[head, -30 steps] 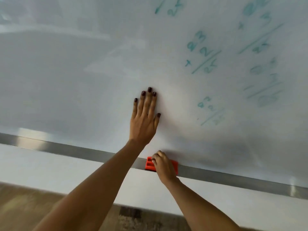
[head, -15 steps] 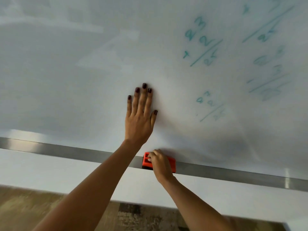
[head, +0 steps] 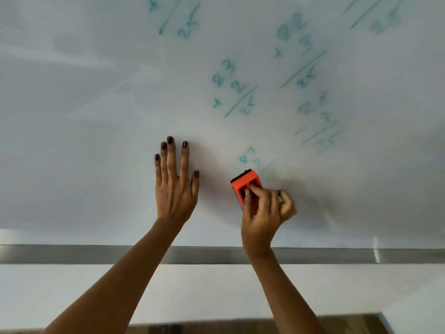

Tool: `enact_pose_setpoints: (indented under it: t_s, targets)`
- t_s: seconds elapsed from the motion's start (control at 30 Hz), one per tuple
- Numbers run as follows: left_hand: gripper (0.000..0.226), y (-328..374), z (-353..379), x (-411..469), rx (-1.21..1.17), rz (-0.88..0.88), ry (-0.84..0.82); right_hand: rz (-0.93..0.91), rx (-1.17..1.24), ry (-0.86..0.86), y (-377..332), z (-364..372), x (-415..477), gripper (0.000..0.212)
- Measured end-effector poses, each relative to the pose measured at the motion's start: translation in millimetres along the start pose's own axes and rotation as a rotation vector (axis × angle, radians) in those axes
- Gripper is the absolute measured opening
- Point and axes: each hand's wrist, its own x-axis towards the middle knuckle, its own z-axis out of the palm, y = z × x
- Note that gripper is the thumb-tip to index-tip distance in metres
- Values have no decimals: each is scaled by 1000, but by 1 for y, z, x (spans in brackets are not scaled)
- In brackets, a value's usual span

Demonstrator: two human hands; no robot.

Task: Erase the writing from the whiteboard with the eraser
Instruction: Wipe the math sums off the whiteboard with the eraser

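Observation:
A white whiteboard fills the upper view. Teal handwritten sums are spread over its middle and right. A small faint sum sits lowest, just above the eraser. My right hand grips the orange eraser and presses it against the board, its top edge touching the bottom of that faint sum. My left hand lies flat on the board to the left, fingers spread upward, holding nothing.
A grey metal tray rail runs along the board's bottom edge. Below it is a white wall strip, then wooden floor at the very bottom.
My right hand lifted the orange eraser off the metal rail and brought it up and right onto the board, below the lowest sum. My left hand stayed flat on the board.

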Motion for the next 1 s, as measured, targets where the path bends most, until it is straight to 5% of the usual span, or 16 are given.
enact_pose_setpoints:
  t_s: [0.33,0.73,0.9,1.0]
  targets:
    - [58,8,0,26,-29,-3,54,-33,-74,182,35,8,81,11]
    - [61,4,7,24,-58,-10,32,-427,-197,-146,52,12,53,56]
    - [62,2,10,23,-48,-5,44,-63,-78,34,53,18,80,52]
    - [61,3,10,23,-46,-8,51,-526,-130,-104,47,21,50,47]
